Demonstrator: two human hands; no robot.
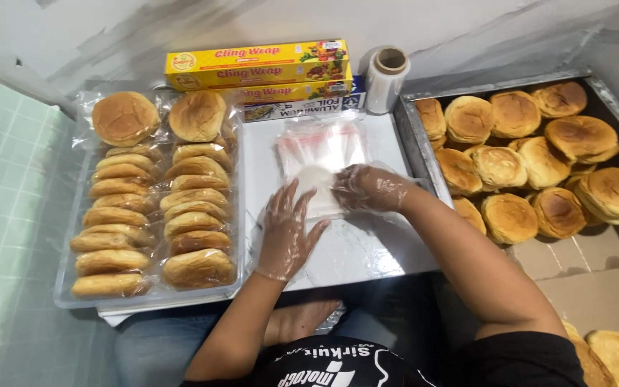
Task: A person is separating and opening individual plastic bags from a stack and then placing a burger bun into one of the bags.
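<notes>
Clear plastic bags [320,147] lay in a pile on the white tabletop [367,251], in the middle. Right hand in a thin see-through glove [368,188] pressed on the top bag, fingers bent. Left gloved hand [286,233] rested flat beside it, fingers spread, holding nothing. Wrapped golden buns [155,215] sat in rows on the left.

From here I can't tell what the right hand [368,188] covers inside the clear bags [320,154]; its fingertips hide the pale round there. The lowest box [302,107] is mostly buried under the yellow ones. Buns [614,355] at bottom right are cut by the edge (the metal tray [410,136] too, at right).
</notes>
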